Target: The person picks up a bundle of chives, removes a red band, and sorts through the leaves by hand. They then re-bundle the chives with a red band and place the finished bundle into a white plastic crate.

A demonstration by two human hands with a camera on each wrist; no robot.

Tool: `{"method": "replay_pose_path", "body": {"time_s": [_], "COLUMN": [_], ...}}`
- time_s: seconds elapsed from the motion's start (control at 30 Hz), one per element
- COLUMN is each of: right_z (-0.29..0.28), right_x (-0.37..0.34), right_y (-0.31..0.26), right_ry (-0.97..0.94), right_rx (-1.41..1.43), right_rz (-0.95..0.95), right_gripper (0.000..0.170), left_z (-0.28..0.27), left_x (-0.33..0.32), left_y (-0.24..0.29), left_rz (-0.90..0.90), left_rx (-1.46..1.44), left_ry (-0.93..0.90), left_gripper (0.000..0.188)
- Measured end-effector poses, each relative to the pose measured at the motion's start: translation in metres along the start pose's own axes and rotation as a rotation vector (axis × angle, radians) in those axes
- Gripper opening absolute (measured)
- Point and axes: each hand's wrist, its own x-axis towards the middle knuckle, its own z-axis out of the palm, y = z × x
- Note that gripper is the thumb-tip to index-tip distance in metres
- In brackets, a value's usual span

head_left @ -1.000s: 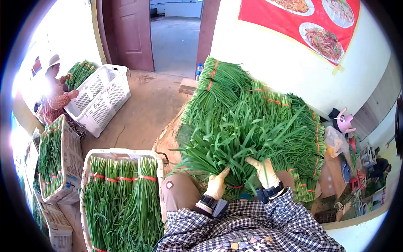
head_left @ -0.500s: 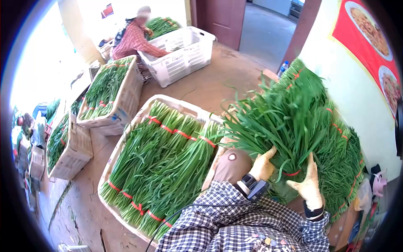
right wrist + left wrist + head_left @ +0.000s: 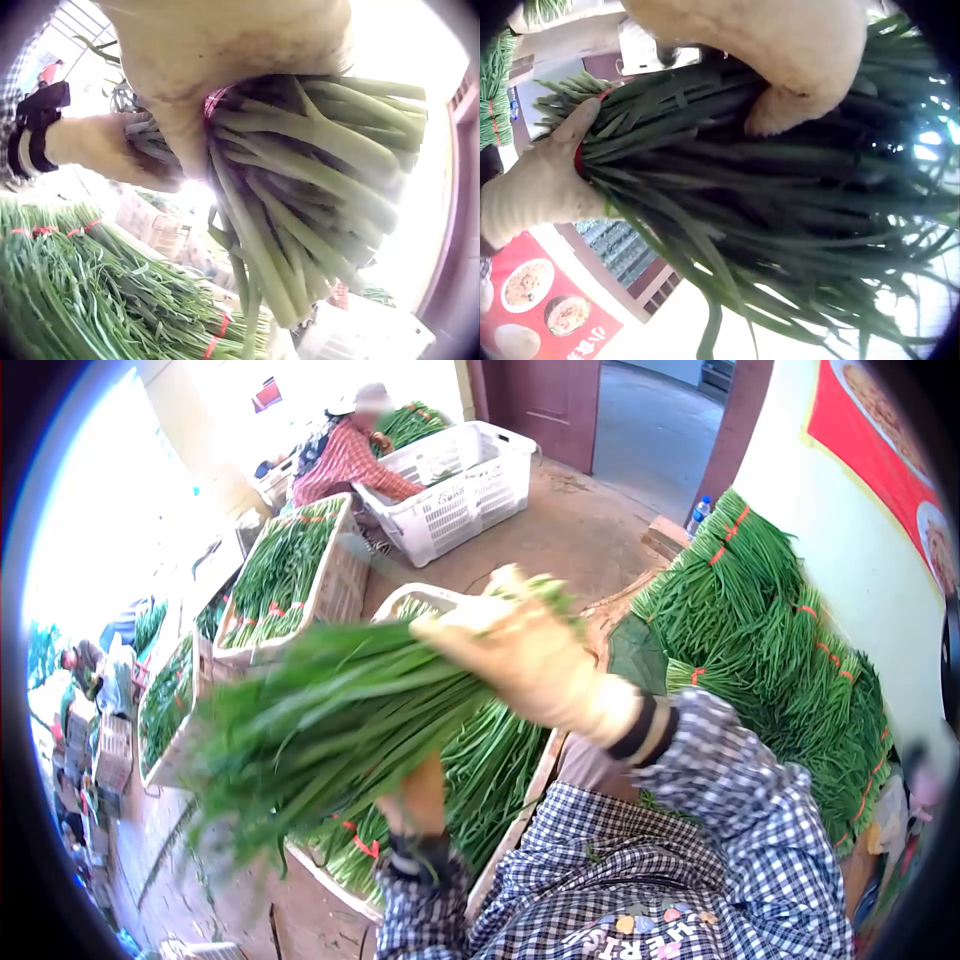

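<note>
A thick bundle of garlic chives [image 3: 310, 730] is held sideways over a crate [image 3: 540, 780] of banded chives, its leaves blurred and spreading to the left. My right hand [image 3: 540, 660], in a pale glove, grips the stem end. In the right wrist view the cut stems [image 3: 322, 195] stick out beyond that hand. A red band [image 3: 579, 159] circles the bundle beside the right fingers in the left wrist view. Farther along the leaves, my gloved left hand [image 3: 780, 52] grips the bundle, its thumb bent over it. From the head view, the left hand is partly hidden under the leaves.
Banded chives [image 3: 780, 610] are piled along the wall on the right. Two more filled crates [image 3: 290, 570] stand to the left. Beyond them, a person [image 3: 345, 460] reaches into a white crate [image 3: 455, 510]. A blue-capped bottle [image 3: 698, 515] stands near the doorway.
Both hands have carried the bundle leftward from in front of the pile to over the crate. It has tipped from upright leaves to lying sideways. The view has swung left.
</note>
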Motion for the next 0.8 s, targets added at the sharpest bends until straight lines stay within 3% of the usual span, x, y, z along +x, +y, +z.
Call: {"method": "replay_pose_path", "body": {"time_s": [0.03, 0.1, 0.13, 0.17, 0.2, 0.23, 0.3, 0.37, 0.4, 0.43, 0.5, 0.57, 0.63, 0.7, 0.77, 0.8], "right_z": [0.011, 0.065, 0.086, 0.106, 0.128, 0.151, 0.182, 0.183, 0.189, 0.190, 0.189, 0.189, 0.179, 0.200, 0.202, 0.212], "right_x": [0.014, 0.023, 0.020, 0.014, 0.003, -0.009, -0.038, -0.053, -0.060, -0.058, -0.050, -0.045, -0.040, -0.060, -0.078, -0.090], "right_y": [-0.007, -0.022, -0.027, -0.030, -0.030, -0.028, -0.012, 0.005, 0.010, 0.011, 0.015, 0.020, 0.028, 0.044, 0.061, 0.068], "right_ry": [-0.161, 0.025, -0.085, -0.198, -0.263, -0.333, -0.371, -0.535, -0.462, -0.467, -0.429, -0.424, -0.522, -0.427, -0.484, -0.400], "right_rx": [0.023, -0.024, -0.040, -0.051, -0.053, -0.053, 0.066, 0.091, 0.127, 0.125, 0.133, 0.100, 0.058, 0.052, 0.078, 0.065], "right_rz": [-0.037, -0.212, -0.254, -0.300, -0.341, -0.386, -0.261, -0.136, -0.123, -0.124, -0.208, -0.218, -0.214, -0.163, -0.068, -0.156], "right_gripper": [0.067, 0.064, 0.063, 0.062, 0.062, 0.061, 0.058, 0.057, 0.055, 0.055, 0.050, 0.047, 0.048, 0.048, 0.048, 0.047], "left_z": [-0.009, -0.037, -0.051, -0.027, -0.041, -0.014, -0.016, 0.034, 0.037, 0.043, 0.047, 0.041, -0.005, -0.064, -0.108, -0.125], "left_x": [-0.015, -0.051, -0.072, -0.086, -0.100, -0.106, -0.114, -0.092, -0.077, -0.063, -0.007, 0.035, 0.080, 0.104, 0.114, 0.109], "left_y": [0.006, 0.017, 0.019, 0.022, 0.018, 0.023, 0.032, 0.053, 0.058, 0.061, 0.054, 0.034, 0.010, -0.007, -0.015, -0.023], "left_rz": [-0.012, -0.274, -0.399, -0.542, -0.696, -0.837, -1.011, -0.936, -0.853, -0.802, -0.191, 0.049, 0.110, -0.059, -0.411, -0.380], "left_rx": [0.007, -0.226, -0.503, -0.389, -0.464, -0.111, 0.107, 0.457, 0.595, 0.758, 1.388, 1.873, 2.083, 2.266, 2.226, 2.233], "left_ry": [-0.015, 0.248, 0.498, 0.589, 0.401, 0.410, 0.204, -0.047, -0.251, -0.305, -0.779, -0.766, -0.771, -0.770, -0.710, -0.753], "left_gripper": [0.051, 0.050, 0.048, 0.048, 0.049, 0.055, 0.048, 0.050, 0.053, 0.067, 0.077, 0.094, 0.111, 0.126, 0.133, 0.133]}}
